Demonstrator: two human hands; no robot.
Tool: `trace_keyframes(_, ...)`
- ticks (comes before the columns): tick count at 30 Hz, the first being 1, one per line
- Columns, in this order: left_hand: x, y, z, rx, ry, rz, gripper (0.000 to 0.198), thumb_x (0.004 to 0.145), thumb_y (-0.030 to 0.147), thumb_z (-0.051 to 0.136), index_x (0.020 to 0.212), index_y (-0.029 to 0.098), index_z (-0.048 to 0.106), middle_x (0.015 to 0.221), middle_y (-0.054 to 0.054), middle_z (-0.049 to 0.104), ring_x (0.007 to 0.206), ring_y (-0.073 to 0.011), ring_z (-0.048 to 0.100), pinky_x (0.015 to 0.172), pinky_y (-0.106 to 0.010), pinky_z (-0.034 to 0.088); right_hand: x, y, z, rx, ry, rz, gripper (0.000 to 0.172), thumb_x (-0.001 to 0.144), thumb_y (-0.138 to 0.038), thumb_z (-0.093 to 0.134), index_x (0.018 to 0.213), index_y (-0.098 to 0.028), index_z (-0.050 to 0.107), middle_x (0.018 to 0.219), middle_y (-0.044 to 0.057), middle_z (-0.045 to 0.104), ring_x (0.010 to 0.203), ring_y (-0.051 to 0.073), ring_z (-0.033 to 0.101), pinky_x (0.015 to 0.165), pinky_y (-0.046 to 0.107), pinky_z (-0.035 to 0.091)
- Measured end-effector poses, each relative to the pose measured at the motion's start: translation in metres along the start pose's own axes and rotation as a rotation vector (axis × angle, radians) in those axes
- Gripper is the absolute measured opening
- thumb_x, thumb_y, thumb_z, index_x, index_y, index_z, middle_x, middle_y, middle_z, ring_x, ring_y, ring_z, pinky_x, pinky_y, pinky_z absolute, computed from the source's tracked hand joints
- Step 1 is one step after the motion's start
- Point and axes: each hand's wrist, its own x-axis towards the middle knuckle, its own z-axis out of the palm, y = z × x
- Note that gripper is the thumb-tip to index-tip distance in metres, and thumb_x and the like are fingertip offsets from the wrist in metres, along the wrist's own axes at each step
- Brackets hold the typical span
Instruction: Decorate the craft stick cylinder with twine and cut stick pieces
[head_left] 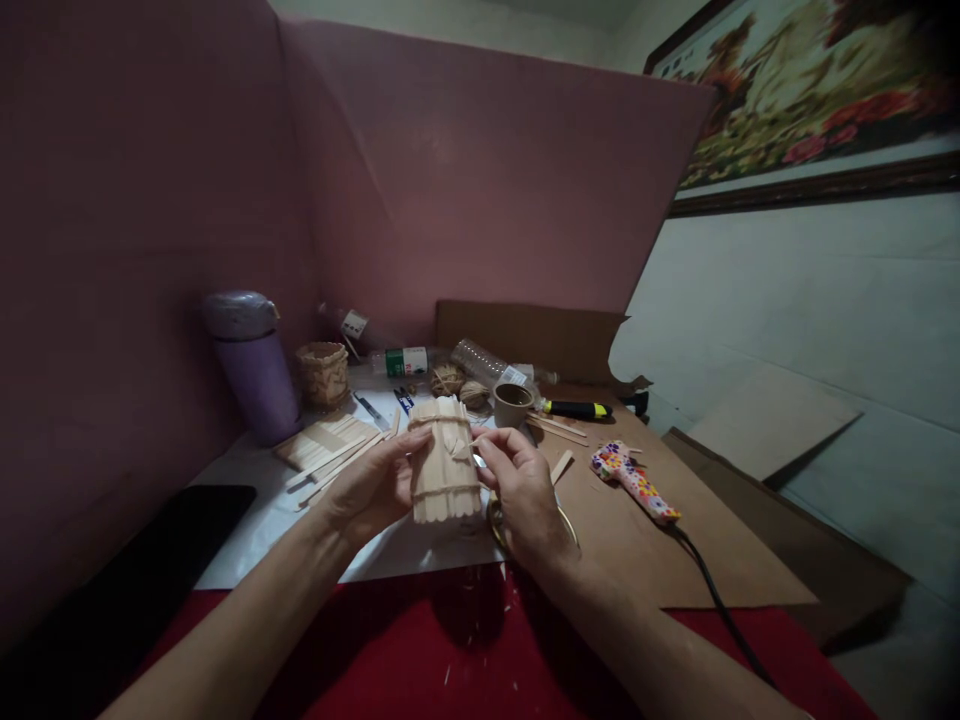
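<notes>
A small cylinder of upright wooden craft sticks [444, 472], bound by twine near its top and bottom, is held up above the table. My left hand [382, 475] grips it from the left, thumb on the near side. My right hand [517, 485] is closed in a pinch at its right side, where a thin pale strand, perhaps twine, shows at the fingertips. A small bow-like knot [454, 449] lies on the front of the sticks. Behind my right hand, the rim of a round gold-coloured dish [568, 528] shows in part.
Loose craft sticks [330, 440] lie at left near a purple tumbler [259, 385] and a woven pot [322, 375]. Twine balls [448, 378], a plastic bottle [480, 360], a grey cup [513, 407] and a yellow-black tool [577, 410] stand behind. A flowered glue gun [634, 482] trails its cord at right.
</notes>
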Motion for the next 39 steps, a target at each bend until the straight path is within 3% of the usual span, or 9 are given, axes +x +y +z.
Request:
trace_keyframes(3,-0.001,0.0,0.002,-0.012,0.038,-0.034,0.035,0.082,0.02,0.063,0.115,0.006,0.065,0.089,-0.015,0.075,0.078,-0.0255,0.072,0.074,-0.037,0.058,-0.003,-0.008,-0.003,-0.054,0.031,-0.075,0.015,0.083,-0.035,0.063,0.083,-0.02,0.063,0.091,0.004,0.068,0.085,0.019,0.062,0.078,0.033,0.05)
trace_keyframes(7,-0.002,0.0,0.004,0.005,0.105,-0.02,0.03,0.086,0.02,0.059,0.112,0.005,0.065,0.085,-0.014,0.075,0.069,-0.0228,0.071,0.068,-0.035,0.059,-0.01,-0.018,-0.007,-0.266,0.022,-0.314,0.01,0.087,-0.029,0.062,0.083,-0.02,0.064,0.081,0.001,0.063,0.078,0.016,0.058,0.074,0.03,0.046)
trace_keyframes(14,-0.002,-0.007,0.008,0.042,0.082,0.068,0.027,0.084,0.019,0.061,0.106,0.005,0.068,0.086,-0.015,0.075,0.068,-0.0216,0.071,0.065,-0.031,0.058,-0.02,-0.015,-0.002,-0.227,-0.061,-0.244,0.01,0.085,-0.029,0.066,0.082,-0.02,0.063,0.073,0.0,0.062,0.067,0.015,0.056,0.064,0.028,0.045)
trace_keyframes(20,-0.005,-0.007,0.011,0.041,0.062,0.118,0.023,0.086,0.02,0.058,0.102,0.007,0.069,0.08,-0.012,0.074,0.064,-0.0198,0.069,0.063,-0.03,0.059,-0.022,-0.02,0.001,-0.47,-0.031,-0.338,0.013,0.085,-0.024,0.06,0.073,-0.02,0.059,0.075,0.0,0.058,0.073,0.016,0.053,0.07,0.031,0.042)
trace_keyframes(24,-0.005,-0.006,0.011,0.02,0.098,0.15,0.018,0.084,0.019,0.061,0.095,0.009,0.069,0.078,-0.011,0.073,0.065,-0.0186,0.069,0.063,-0.028,0.058,-0.022,-0.02,0.0,-0.518,-0.02,-0.251,0.014,0.085,-0.027,0.058,0.073,-0.019,0.059,0.077,0.002,0.058,0.073,0.017,0.051,0.069,0.032,0.04)
trace_keyframes(32,-0.004,-0.01,0.012,0.131,0.151,0.31,0.032,0.078,0.023,0.07,0.108,0.014,0.063,0.097,-0.008,0.072,0.079,-0.0188,0.069,0.068,-0.028,0.057,-0.022,-0.016,0.004,-0.239,-0.051,0.088,0.025,0.079,-0.042,0.063,0.073,-0.018,0.061,0.066,0.0,0.056,0.062,0.015,0.048,0.06,0.03,0.04)
trace_keyframes(39,-0.008,-0.01,0.021,0.138,0.214,0.338,0.038,0.069,0.023,0.078,0.102,0.013,0.063,0.091,-0.006,0.072,0.076,-0.017,0.067,0.069,-0.027,0.054,-0.026,-0.016,0.005,-0.384,0.006,-0.028,0.021,0.08,-0.038,0.063,0.069,-0.02,0.06,0.076,0.002,0.058,0.073,0.019,0.053,0.065,0.032,0.042)
